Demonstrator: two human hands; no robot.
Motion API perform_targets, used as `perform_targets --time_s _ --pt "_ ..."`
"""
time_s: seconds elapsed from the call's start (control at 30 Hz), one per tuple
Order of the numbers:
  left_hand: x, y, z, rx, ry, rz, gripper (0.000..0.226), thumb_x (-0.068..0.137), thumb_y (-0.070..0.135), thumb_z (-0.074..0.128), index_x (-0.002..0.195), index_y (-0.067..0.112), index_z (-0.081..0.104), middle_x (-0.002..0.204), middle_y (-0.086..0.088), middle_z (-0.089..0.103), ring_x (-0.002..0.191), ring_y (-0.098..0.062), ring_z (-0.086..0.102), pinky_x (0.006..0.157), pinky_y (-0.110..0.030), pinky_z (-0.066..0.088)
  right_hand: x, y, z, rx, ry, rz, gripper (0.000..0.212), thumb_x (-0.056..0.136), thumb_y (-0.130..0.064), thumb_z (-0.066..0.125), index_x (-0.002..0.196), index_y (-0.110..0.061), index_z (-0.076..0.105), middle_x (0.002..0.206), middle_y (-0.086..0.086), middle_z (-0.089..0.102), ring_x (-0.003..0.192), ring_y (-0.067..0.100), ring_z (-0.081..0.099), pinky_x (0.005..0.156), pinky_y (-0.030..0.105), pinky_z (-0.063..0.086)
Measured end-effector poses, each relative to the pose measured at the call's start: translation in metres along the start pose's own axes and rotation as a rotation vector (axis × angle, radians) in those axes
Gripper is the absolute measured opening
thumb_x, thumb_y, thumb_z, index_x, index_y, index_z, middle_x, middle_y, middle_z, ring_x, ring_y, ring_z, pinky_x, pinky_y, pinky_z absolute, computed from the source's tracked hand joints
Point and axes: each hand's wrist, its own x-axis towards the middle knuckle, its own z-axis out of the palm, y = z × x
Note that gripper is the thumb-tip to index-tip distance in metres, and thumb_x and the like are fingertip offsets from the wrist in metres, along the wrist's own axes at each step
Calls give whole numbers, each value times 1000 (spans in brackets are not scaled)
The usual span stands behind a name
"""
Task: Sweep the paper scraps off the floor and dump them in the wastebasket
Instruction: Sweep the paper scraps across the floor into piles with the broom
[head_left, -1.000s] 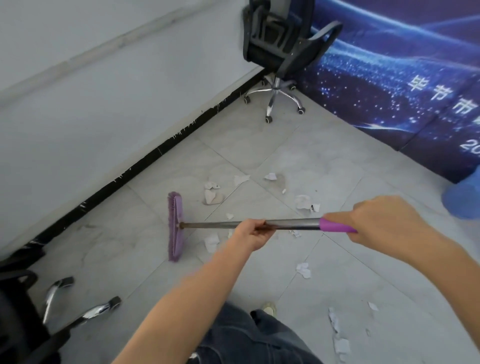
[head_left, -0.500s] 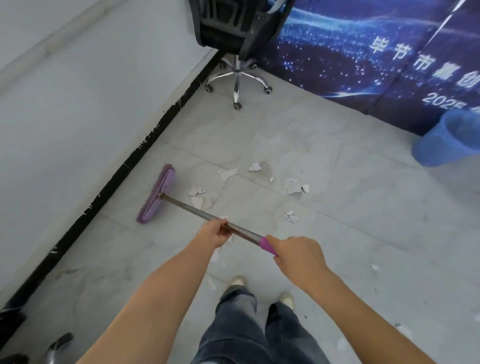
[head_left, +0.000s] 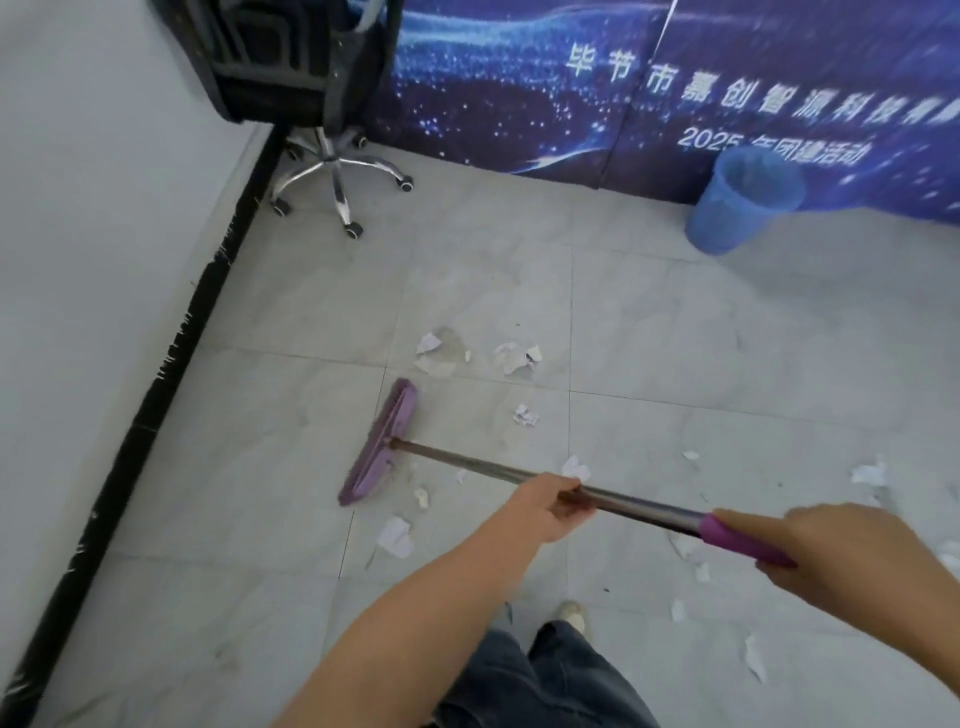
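The broom (head_left: 378, 444) is gripped by the left hand (head_left: 540, 512) and right hand (head_left: 852, 551); paper scraps (head_left: 514, 358) remain scattered, none yet dumped in the wastebasket (head_left: 743, 202).

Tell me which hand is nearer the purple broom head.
Left. The left hand grips the metal shaft partway along, right of the broom head; the right hand holds the purple grip at the far end, farther from it.

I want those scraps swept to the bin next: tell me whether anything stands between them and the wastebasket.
Nothing visible does. Bare floor runs from the paper scraps to the wastebasket; the chair stands off to the left.
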Motion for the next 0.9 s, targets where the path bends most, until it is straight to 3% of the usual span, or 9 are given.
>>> perform_targets --time_s 0.1,0.2,0.3,0.43,0.57,0.63,0.7,0.8,0.9 --pt "-11 1 9 55 4 36 23 96 -7 41 113 -5 57 89 -12 61 62 -24 56 30 -28 46 -8 16 10 18 234 -81 66 15 -23 92 74 -44 71 47 -5 4 22 13 23 50 8 -4" --pt "-7 22 3 121 69 75 26 97 -7 37 73 -5 45 61 -16 61 36 -25 59 25 -28 43 1 -2 7 60 109 -28 55 50 -33 87 98 -48 64 50 -8 8 40 14 28 41 14 3" --pt "12 50 -5 213 191 141 28 97 -5 39 70 -1 41 70 -10 44 57 -21 49 28 -26 44 23 -24 27 111 106 83 40 93 -41 43 131 -49 33 76 -6 45 76 18 50 49 21 25" --pt "37 82 -15 303 299 250 30 97 -2 41 68 5 38 67 -8 41 57 -16 44 31 -17 43 65 -64 50 285 111 156 39 95 -30 40 134 -28 35 107 6 62 86 24 56 63 28 34" --pt "62 91 -17 362 346 319 28 94 -8 45 69 4 41 65 -11 44 49 -20 51 42 -18 50 91 -105 56 448 -32 185 42 95 -12 39 136 -13 32 109 13 60 77 21 42 49 28 30" --pt "72 78 -11 416 297 230 27 94 -9 45 69 2 42 67 -12 47 56 -21 49 40 -23 52 81 -104 60 451 -88 231 43 93 -6 39 135 -12 31 89 11 56 74 22 41 45 24 23" --pt "74 52 5 448 199 116 26 94 -9 45 70 1 44 56 -13 56 49 -24 57 45 -26 55 53 -83 67 444 -122 305 44 91 -4 40 133 -16 33 69 4 39 67 24 43 45 25 26" --pt "71 -8 40 426 48 -44 27 96 -7 41 70 0 43 31 -9 53 24 -16 54 29 -29 47 -10 -32 81 490 -149 427 45 88 -13 42 130 -31 39 90 3 56 86 23 58 61 29 41" --pt "63 -68 71 373 -19 -180 26 96 -8 41 71 -2 43 36 -11 55 36 -21 57 28 -31 45 -70 5 86 423 -149 519 48 89 -25 41 131 -47 33 78 -8 49 80 15 50 52 15 30"
